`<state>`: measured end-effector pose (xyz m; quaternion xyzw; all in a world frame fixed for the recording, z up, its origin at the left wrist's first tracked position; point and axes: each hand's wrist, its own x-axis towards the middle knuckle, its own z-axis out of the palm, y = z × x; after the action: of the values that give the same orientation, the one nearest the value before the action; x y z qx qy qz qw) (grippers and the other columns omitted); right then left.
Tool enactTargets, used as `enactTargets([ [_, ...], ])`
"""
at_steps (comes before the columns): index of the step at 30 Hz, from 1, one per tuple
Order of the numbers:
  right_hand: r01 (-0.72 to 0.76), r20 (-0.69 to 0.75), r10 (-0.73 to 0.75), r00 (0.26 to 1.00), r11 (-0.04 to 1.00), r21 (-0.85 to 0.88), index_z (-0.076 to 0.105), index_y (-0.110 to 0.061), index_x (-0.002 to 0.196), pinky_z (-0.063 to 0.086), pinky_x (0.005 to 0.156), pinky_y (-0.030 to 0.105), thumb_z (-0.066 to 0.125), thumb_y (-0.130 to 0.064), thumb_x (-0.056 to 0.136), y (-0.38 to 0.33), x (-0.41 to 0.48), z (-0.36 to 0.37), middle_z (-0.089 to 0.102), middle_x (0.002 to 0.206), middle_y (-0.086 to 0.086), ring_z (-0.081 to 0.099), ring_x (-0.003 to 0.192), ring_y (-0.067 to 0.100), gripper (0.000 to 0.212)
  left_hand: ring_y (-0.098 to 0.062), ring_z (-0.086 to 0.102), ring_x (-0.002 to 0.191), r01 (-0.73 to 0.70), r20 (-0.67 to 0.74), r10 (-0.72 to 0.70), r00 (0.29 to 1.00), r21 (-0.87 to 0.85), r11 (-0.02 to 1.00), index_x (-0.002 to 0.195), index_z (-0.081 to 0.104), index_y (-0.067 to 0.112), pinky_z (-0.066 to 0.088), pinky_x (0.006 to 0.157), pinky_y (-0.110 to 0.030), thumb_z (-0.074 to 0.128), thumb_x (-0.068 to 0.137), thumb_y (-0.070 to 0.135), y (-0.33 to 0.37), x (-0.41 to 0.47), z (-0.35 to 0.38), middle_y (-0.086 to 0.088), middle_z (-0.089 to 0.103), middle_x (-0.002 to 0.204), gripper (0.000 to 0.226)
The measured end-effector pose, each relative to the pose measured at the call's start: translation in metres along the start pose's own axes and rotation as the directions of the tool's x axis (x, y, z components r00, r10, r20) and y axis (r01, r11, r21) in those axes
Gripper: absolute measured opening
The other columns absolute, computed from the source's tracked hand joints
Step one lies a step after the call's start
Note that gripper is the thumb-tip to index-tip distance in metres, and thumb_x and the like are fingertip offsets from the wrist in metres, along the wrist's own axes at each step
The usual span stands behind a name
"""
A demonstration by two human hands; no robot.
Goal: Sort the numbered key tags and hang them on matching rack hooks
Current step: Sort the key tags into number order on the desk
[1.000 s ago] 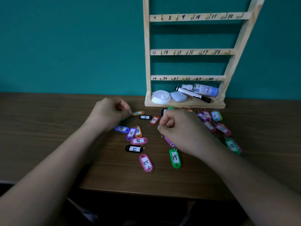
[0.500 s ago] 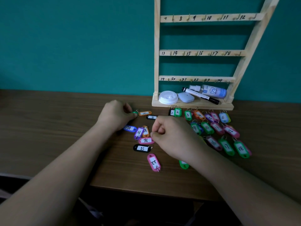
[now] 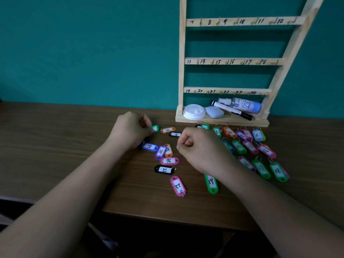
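**Key tags spread on the table below a numbered rack**

A brown wooden table (image 3: 55, 155) stands against a teal wall. Its widest open stretch lies left of the left forearm, and its near edge runs under both forearms.

The wooden rack (image 3: 182, 71) stands at the far right, against the wall. Its rails are hand-numbered 7 to 12, 13 to 18 and 19 to 24, with a small hook beside each number.

The left hand (image 3: 130, 134) rests on the table with its fingers curled and pinches a green tag (image 3: 155, 128) at its fingertips. The tag's number is hidden. The right hand (image 3: 201, 151) hovers mid-table, fingers curled in and thumb against forefinger. It may be pinching a small ring, but I cannot tell.

On the rack's base shelf lie a spray bottle (image 3: 245, 105) marked 75, a black-and-white marker (image 3: 230, 109), a white lid (image 3: 194, 111) and a pale blue case (image 3: 214, 111).

Between the hands, loose tags read 20 on black (image 3: 175, 134), 23 on blue (image 3: 149, 146), 21 on purple (image 3: 161, 151) and 24 on pink (image 3: 169, 161). The pink 22 (image 3: 177, 186) lies nearest the table's near edge. The green 19 (image 3: 211, 183) is partly under the right wrist.

To the right, tags lie in rows just in front of the rack. Readable ones include 3 (image 3: 216, 131), 4 (image 3: 229, 132), 6 (image 3: 257, 135), 10 (image 3: 239, 146), 17 (image 3: 261, 168) and 18 (image 3: 278, 171).
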<state>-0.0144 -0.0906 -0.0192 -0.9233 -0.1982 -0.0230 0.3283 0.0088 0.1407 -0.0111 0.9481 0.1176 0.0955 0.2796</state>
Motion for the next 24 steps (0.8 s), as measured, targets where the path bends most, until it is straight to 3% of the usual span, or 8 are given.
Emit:
enactTargets([
  [5,0.001,-0.010,-0.001,1.000,1.000,0.015,0.075,-0.030,0.097,0.047,0.065,0.021,0.068,-0.034,0.100,-0.001,0.003,0.001,0.069,0.087,-0.015,0.063,0.082,-0.001,0.010,-0.002,0.068,0.077,-0.055,-0.014,0.053,0.998,-0.196,0.979,0.083,0.074,0.025,0.046,0.064,-0.021,0.090,0.082,0.036,0.010,-0.016,-0.004,0.010,0.075,0.081,0.020],
  [9,0.012,-0.088,-0.005,0.996,0.996,0.088,0.078,-0.025,0.092,0.050,0.066,0.024,0.069,-0.035,0.100,0.000,0.007,0.002,0.072,0.078,-0.013,0.065,0.075,0.000,0.016,-0.008,0.073,0.072,-0.075,0.098,0.131,0.987,-0.440,0.895,0.089,0.076,0.019,0.057,0.073,-0.028,0.090,0.083,0.028,0.026,-0.031,-0.001,-0.002,0.079,0.082,0.017],
  [13,0.008,-0.148,0.018,0.989,0.985,0.175,0.075,-0.021,0.083,0.058,0.071,0.040,0.069,-0.034,0.099,0.007,0.013,0.004,0.076,0.075,-0.006,0.071,0.068,0.009,0.022,-0.012,0.073,0.071,-0.010,0.185,0.161,0.969,-0.627,0.779,0.097,0.076,0.007,0.059,0.067,-0.023,0.084,0.088,0.015,0.040,-0.043,0.008,-0.017,0.078,0.088,0.015],
  [15,0.006,-0.173,0.037,0.984,0.971,0.240,0.074,-0.022,0.085,0.061,0.072,0.042,0.070,-0.031,0.099,0.010,0.015,0.004,0.077,0.076,-0.006,0.073,0.068,0.008,0.017,-0.013,0.073,0.074,-0.017,0.183,0.179,0.967,-0.650,0.760,0.099,0.076,0.007,0.057,0.069,-0.027,0.082,0.090,0.016,0.041,-0.043,0.011,-0.017,0.078,0.090,0.014],
  [18,0.021,-0.232,0.058,0.971,0.946,0.323,0.074,-0.021,0.090,0.059,0.071,0.033,0.069,-0.026,0.101,0.010,0.014,-0.001,0.077,0.079,-0.006,0.073,0.070,0.004,0.012,-0.009,0.071,0.075,-0.151,0.122,0.254,0.959,-0.538,0.829,0.096,0.079,0.019,0.053,0.072,-0.031,0.082,0.092,0.026,0.037,-0.036,0.014,-0.006,0.079,0.087,0.008],
  [21,0.040,-0.304,0.070,0.950,0.939,0.342,0.075,-0.022,0.090,0.059,0.071,0.034,0.070,-0.026,0.100,0.010,0.013,-0.010,0.077,0.081,-0.006,0.072,0.072,0.006,0.012,0.002,0.068,0.083,-0.352,0.025,0.367,0.930,-0.227,0.908,0.095,0.078,0.030,0.051,0.079,-0.021,0.083,0.090,0.027,0.033,-0.027,0.019,0.015,0.076,0.086,0.007],
  [24,0.029,-0.294,0.092,0.951,0.923,0.385,0.074,-0.027,0.092,0.055,0.064,0.023,0.072,-0.024,0.099,0.011,0.012,-0.016,0.077,0.080,-0.009,0.072,0.069,0.003,0.008,-0.005,0.064,0.095,-0.432,0.001,0.432,0.902,-0.034,0.901,0.103,0.077,0.029,0.046,0.083,-0.022,0.081,0.091,0.023,0.034,-0.019,0.026,0.020,0.069,0.096,0.014],
])
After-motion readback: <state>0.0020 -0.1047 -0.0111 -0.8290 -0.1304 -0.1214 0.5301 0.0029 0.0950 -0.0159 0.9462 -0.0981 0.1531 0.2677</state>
